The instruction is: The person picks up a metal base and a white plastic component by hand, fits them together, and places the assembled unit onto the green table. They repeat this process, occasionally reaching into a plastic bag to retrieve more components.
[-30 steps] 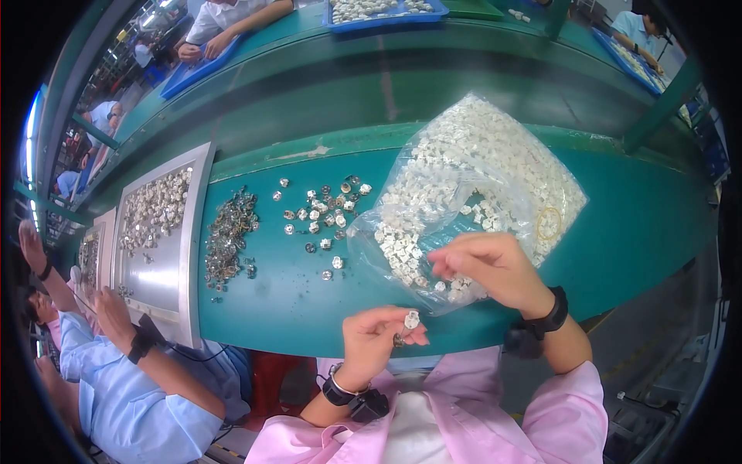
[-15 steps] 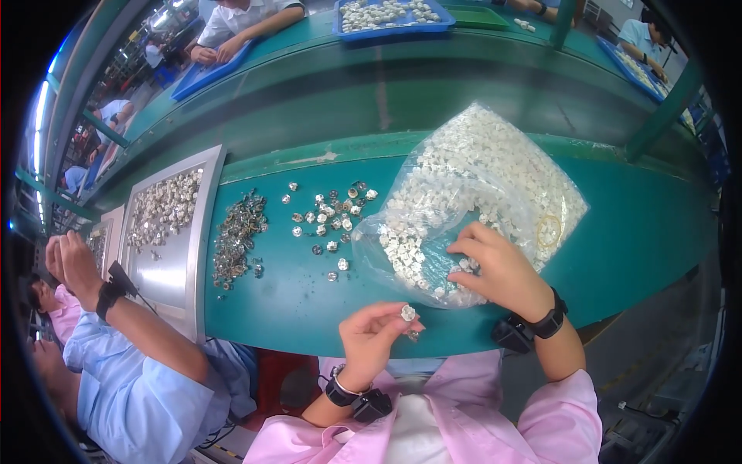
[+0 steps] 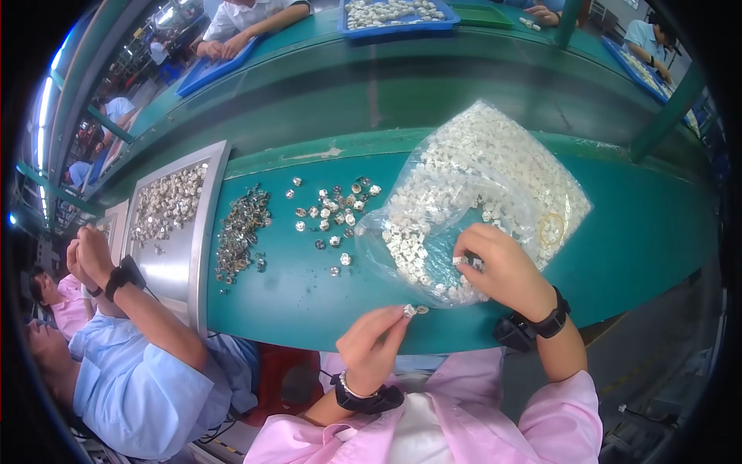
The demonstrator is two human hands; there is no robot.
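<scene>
My left hand (image 3: 369,344) is closed near the table's front edge, a small white plastic part (image 3: 409,311) pinched between thumb and index finger. Right beside that part is a small metal ring-shaped piece (image 3: 422,309); whether it is joined to it I cannot tell. Over the mouth of a clear plastic bag (image 3: 446,249), my right hand (image 3: 498,267) has its thumb and fingertips together on another small white part (image 3: 459,261). White parts of the same kind (image 3: 487,147) fill the bag. Left of the bag, several white-and-metal pieces (image 3: 340,210) lie scattered on the green table.
A heap of small metal pieces (image 3: 243,228) lies farther left, beside a metal tray (image 3: 174,259) holding many whitish parts. At my left a co-worker in a light blue shirt (image 3: 147,379) has both hands raised. Across a green partition (image 3: 332,93) are blue trays (image 3: 398,31) and other people.
My left hand has turned, and the metal piece at its fingertips now lies beside the white part instead of below it. My right hand's fingers have closed on a white part.
</scene>
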